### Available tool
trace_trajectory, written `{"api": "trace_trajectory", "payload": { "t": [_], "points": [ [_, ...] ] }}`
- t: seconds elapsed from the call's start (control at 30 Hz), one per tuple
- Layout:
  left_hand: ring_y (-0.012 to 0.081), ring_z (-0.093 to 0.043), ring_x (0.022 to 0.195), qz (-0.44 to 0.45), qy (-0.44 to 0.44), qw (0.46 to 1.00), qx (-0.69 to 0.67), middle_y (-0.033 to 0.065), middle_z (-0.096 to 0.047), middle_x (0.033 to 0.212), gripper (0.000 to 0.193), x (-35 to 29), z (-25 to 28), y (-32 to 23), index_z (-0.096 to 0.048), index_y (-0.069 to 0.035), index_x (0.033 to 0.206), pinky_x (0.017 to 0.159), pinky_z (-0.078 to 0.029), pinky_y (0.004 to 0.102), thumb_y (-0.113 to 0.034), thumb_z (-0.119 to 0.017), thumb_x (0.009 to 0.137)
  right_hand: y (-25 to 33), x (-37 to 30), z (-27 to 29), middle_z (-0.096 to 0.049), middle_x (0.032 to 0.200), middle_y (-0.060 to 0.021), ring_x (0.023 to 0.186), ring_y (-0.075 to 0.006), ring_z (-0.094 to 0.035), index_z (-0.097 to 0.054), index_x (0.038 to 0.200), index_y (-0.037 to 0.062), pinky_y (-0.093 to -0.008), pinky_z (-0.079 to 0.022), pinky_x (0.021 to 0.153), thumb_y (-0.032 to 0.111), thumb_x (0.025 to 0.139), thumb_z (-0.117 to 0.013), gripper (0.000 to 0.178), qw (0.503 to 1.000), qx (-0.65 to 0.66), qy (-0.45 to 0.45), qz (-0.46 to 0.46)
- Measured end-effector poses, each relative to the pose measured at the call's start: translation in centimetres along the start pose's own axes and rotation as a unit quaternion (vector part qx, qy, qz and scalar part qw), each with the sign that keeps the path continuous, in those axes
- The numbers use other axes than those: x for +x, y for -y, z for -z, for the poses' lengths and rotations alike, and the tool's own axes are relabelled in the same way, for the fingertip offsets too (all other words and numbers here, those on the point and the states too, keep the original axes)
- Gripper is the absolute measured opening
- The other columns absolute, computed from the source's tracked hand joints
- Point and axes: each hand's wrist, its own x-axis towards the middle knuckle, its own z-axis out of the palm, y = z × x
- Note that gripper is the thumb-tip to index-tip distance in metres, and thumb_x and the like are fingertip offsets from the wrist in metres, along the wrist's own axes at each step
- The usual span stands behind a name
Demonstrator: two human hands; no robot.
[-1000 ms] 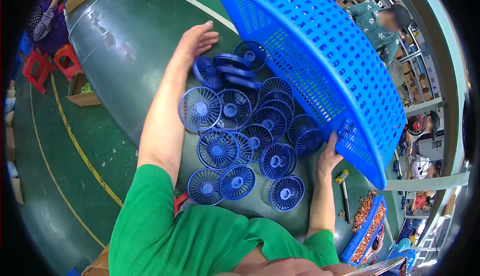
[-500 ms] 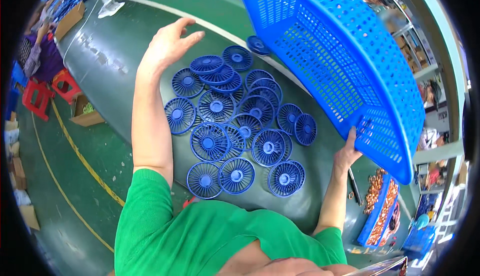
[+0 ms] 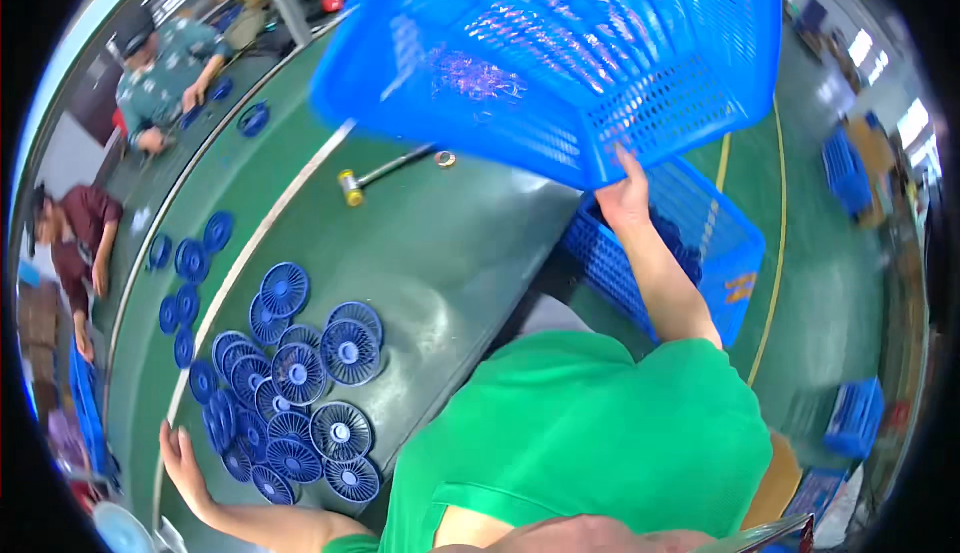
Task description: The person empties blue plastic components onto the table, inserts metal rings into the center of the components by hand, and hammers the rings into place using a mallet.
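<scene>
My right hand (image 3: 627, 193) grips the corner rim of a large blue perforated plastic basket (image 3: 530, 103), which is tilted so that I look into it; no parts can be made out inside. My left hand (image 3: 188, 471) is empty, its fingers apart, beside the pile of round blue fan grilles (image 3: 298, 373) on the table. Several of those spoked discs overlap one another. Beneath the raised basket, a second blue basket (image 3: 735, 243) stands off the table edge with dark blue parts in it, partly hidden by my right forearm.
A hammer (image 3: 352, 188) and a copper-coloured ring (image 3: 445, 160) lie on the green table (image 3: 440, 253). More blue grilles (image 3: 192, 260) lie past the white line. Two co-workers (image 3: 165, 73) sit across at the far left. Other blue baskets (image 3: 855, 418) stand on the floor at right.
My view has turned right. My right hand has swung the basket rightward, away from the grilles, toward the second basket. My left hand remains near the pile, fingers apart.
</scene>
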Motion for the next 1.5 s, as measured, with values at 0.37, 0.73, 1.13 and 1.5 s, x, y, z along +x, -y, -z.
{"api": "trace_trajectory", "payload": {
  "t": [0.37,0.73,1.13,1.5],
  "points": [
    [0.0195,-0.051,0.117,0.053,0.054,0.996,-0.051,0.0152,-0.053,0.13,0.051,-9.5,-6.7,-9.5,-0.034,-0.001,0.143,0.102,-0.037,0.0308,-0.017,-0.053,0.099,2.2,0.1,28.9,-0.063,0.107,-0.0145,0.09,-0.0328,-0.065,-0.053,0.112,0.001,-0.0468,-0.059,0.076,0.001,0.078,-0.058,0.034,0.892,0.069,-0.444,-0.043],
    [0.0184,-0.059,0.109,0.002,-0.19,0.981,-0.034,0.0123,-0.064,0.117,0.029,-19.3,-19.1,-18.0,-0.058,0.005,0.121,0.097,-0.043,0.0304,-0.001,-0.056,0.093,1.2,3.9,14.0,-0.065,0.091,-0.0089,0.072,-0.0144,-0.062,-0.057,0.117,0.0019,-0.0249,-0.053,0.064,0.014,0.096,-0.055,0.024,0.944,-0.289,-0.131,0.088],
    [0.0369,-0.049,0.124,-0.144,-0.122,0.975,0.117,0.0179,-0.056,0.129,0.039,-14.7,-30.1,-23.6,-0.061,-0.005,0.117,0.106,-0.037,0.0468,-0.011,-0.072,0.079,-9.9,12.4,-5.8,-0.059,0.098,-0.018,0.093,-0.0377,-0.06,-0.062,0.098,0.0061,-0.047,-0.051,0.078,0.025,0.088,-0.06,0.021,0.488,-0.777,0.365,0.157],
    [0.0422,-0.029,0.138,-0.041,-0.046,0.939,0.339,0.0281,-0.039,0.142,0.089,-12.5,-31.4,-21.5,-0.041,-0.003,0.138,0.11,-0.014,0.0635,-0.045,-0.078,0.069,-7.9,9.3,-5.5,-0.063,0.085,-0.0187,0.08,-0.0381,-0.062,-0.06,0.088,0.0057,-0.048,-0.049,0.068,0.025,0.096,-0.051,0.023,0.486,-0.749,0.399,0.209]
  ]
}}
